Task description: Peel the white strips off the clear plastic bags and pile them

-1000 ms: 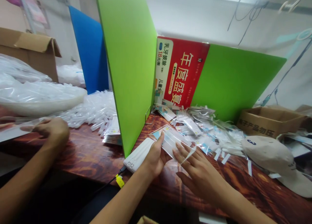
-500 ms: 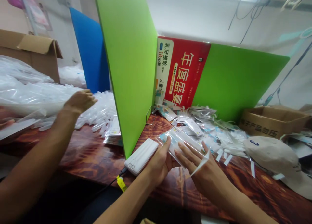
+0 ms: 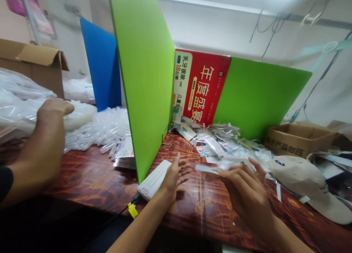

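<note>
Green divider (image 3: 145, 80) beside left hand (image 3: 172, 178)

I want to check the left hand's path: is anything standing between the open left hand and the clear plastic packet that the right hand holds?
Nothing visible. Only bare brown wooden table lies between the left hand and the clear plastic packet in the right hand. The white power bank sits on the left hand's other side.

"3" on cap (image 3: 299, 179); "18" on poster (image 3: 200, 86)
</note>
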Demonstrator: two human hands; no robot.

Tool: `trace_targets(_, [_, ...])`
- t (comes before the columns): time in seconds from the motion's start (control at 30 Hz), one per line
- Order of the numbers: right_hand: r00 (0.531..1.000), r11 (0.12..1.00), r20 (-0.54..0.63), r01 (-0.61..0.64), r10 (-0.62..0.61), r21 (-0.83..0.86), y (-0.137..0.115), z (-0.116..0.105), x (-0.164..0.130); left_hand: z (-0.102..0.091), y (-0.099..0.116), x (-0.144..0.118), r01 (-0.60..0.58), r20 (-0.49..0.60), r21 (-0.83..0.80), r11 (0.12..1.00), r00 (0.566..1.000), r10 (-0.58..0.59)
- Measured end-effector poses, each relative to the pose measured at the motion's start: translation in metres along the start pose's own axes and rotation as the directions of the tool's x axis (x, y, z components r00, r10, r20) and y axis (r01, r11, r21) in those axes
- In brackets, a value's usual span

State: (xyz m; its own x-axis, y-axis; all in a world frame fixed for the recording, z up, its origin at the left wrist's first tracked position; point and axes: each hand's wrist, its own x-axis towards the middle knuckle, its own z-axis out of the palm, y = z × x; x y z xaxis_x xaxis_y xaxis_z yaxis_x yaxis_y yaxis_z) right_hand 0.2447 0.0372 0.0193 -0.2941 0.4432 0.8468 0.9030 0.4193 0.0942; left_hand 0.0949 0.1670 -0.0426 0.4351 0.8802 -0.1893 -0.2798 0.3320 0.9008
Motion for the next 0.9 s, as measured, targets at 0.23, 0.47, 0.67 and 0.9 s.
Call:
trace_targets(0.23, [0.975, 0.998, 0.223, -0.013, 0.001, 0.054, -0.002, 0.005, 0.0, 0.0, 0.014, -0.034, -0.281, 0.38, 0.071, 0.957, 0.895, 0.234])
trace_targets(0.47, [0.973, 0.999, 0.227, -0.039, 0.038, 0.0, -0.005, 0.024, -0.006, 0.0, 0.005, -0.033, -0.338, 0.494, 0.08, 0.938, 0.831, 0.257])
trace_targets(0.67, [0.986, 0.991, 0.159, -0.033, 0.054, -0.128, 0.004, 0.031, -0.006, 0.005, -0.002, -0.03, -0.424, 0.363, 0.288, 0.859, 0.878, 0.312])
trace_targets(0.9, [0.956, 0.976, 0.294, 0.067, -0.003, -0.208, 0.01, 0.039, -0.011, 0.017, -0.007, -0.034, -0.554, 0.442, 0.509, 0.659, 0.825, 0.352])
